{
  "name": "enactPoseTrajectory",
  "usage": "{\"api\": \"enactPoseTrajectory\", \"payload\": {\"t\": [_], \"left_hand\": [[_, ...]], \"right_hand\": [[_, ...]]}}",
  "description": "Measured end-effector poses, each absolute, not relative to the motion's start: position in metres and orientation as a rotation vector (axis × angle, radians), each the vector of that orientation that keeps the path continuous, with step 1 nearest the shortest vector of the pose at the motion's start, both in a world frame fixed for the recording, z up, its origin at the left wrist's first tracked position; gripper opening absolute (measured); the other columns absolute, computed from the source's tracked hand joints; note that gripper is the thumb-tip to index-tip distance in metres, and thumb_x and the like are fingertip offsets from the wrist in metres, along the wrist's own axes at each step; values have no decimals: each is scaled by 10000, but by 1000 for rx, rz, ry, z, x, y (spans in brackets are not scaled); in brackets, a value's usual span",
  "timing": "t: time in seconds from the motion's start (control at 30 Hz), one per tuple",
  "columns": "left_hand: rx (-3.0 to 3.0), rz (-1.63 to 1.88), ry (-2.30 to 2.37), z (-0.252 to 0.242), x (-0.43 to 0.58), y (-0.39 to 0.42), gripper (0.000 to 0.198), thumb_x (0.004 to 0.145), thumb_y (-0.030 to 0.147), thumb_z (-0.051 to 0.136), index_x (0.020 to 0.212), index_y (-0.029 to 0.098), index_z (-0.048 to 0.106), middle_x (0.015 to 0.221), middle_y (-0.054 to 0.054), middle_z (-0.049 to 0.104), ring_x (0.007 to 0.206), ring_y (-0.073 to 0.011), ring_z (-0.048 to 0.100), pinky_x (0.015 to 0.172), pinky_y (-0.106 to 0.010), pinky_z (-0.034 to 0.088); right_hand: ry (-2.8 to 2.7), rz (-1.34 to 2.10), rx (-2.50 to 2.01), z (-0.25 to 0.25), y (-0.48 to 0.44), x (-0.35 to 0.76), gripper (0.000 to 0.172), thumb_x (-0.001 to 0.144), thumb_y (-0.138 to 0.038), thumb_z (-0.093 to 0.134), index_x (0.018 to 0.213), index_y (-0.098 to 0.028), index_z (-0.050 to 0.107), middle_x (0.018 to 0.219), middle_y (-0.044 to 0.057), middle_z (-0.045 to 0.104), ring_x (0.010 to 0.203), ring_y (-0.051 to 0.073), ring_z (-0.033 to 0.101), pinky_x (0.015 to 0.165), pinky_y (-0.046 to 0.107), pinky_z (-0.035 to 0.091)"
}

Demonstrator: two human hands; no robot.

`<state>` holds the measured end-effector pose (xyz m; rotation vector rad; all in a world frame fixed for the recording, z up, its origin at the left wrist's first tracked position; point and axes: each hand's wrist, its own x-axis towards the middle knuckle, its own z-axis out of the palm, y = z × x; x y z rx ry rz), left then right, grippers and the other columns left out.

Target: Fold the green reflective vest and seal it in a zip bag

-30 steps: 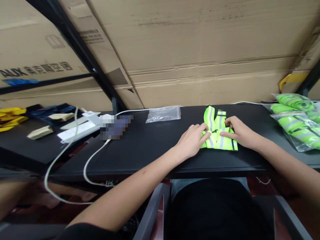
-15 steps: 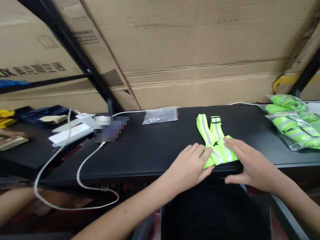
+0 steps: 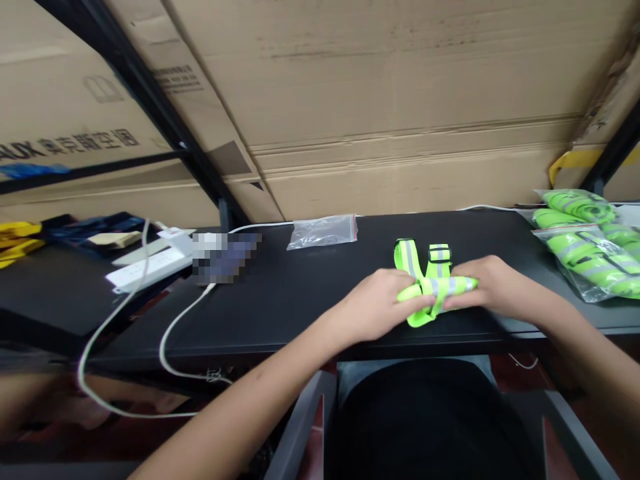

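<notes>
A neon yellow-green reflective safety vest (image 3: 440, 288) with silver stripes lies folded into a narrow bundle on the black table, its two shoulder straps pointing away from me. My left hand (image 3: 380, 305) grips the near-left side of the bundle, fingers pressed over the fold. My right hand (image 3: 493, 287) holds the bundle from the right, and its fingertips meet the left hand's fingers on the silver stripe. The part of the vest under my fingers is hidden.
The black table (image 3: 310, 313) runs across the view, with large cardboard boxes behind it. A clear zip bag (image 3: 323, 232) lies at the back. Bagged green vests (image 3: 587, 257) sit at the right. A white power strip (image 3: 147, 270) and cables lie at the left.
The vest has gone from a wider flat shape to a tighter, narrower fold. Both hands have moved farther onto the table and closed on it, and the straps now look shorter.
</notes>
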<state>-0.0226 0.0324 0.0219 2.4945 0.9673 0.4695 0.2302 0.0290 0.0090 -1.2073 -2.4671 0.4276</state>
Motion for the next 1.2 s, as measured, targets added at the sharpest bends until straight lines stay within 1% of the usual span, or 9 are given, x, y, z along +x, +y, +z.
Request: {"api": "enactPoseTrajectory", "payload": {"t": [0.17,0.3,0.4,0.53,0.7,0.8,0.93,1.1,1.2], "left_hand": [[2200,318,1162,17,-17,75,479,907,564,533,618,182,512,592,23,481,557,-131,467,521,-263,311],[2357,601,1373,5,-15,75,350,825,503,689,985,201,611,874,-21,626,767,-197,591,626,-296,430],[2618,810,1152,-1,-17,65,205,930,335,608,1083,199,621,1005,-49,645,958,-214,610,815,-349,504],[2801,734,962,-2,-25,40,309,1042,246,365,1046,155,661,1040,-90,694,1055,-229,631,968,-409,509],[2619,723,901,-3,-39,6,331,1024,302,453,1318,170,528,1347,-110,618,1315,-237,530,1106,-440,460],[2523,808,879,-11,-45,1,304,1020,157,390,1248,218,581,1361,-84,598,1255,-191,577,1049,-397,510],[2638,1088,901,-22,-46,7,291,974,91,452,1046,217,704,1113,-81,657,983,-177,648,793,-318,569],[2536,1199,948,-15,-42,11,237,943,72,516,972,188,720,975,-51,698,875,-150,661,769,-286,551],[2391,1162,939,-9,-41,16,213,918,65,553,910,185,729,970,-36,728,879,-142,690,783,-264,547]], "right_hand": [[-2446,462,-1454,5,70,226,564,827,-742,554,667,-203,603,637,6,557,563,155,489,499,293,370],[-2455,-71,-1393,-11,60,221,601,906,-712,450,952,-156,672,850,122,656,849,292,597,714,412,505],[-2387,-370,-1292,-20,43,216,622,966,-636,386,1176,-104,629,1140,216,632,1030,339,574,856,498,514],[-2445,-342,-1198,-25,27,217,501,1012,-505,404,1286,-133,598,1237,150,647,1176,330,533,1000,492,477],[-2442,-95,-1282,-24,8,223,487,1012,-503,416,1325,-166,579,1239,129,659,1237,316,529,1025,511,465],[-2445,6,-1278,-21,-3,223,490,1015,-504,399,1355,-194,567,1209,131,643,1161,292,581,954,479,512],[-2433,0,-1302,-19,-9,220,457,1018,-488,394,1353,-254,600,1138,121,627,1006,259,645,831,420,562],[-2394,-257,-1213,-22,-10,216,390,1014,-423,441,1254,-218,669,1268,158,604,1202,330,555,1000,552,474],[-2451,-150,-1152,-23,-10,216,398,1032,-395,417,1294,-176,621,1275,138,637,1216,282,561,1001,487,504]]}}
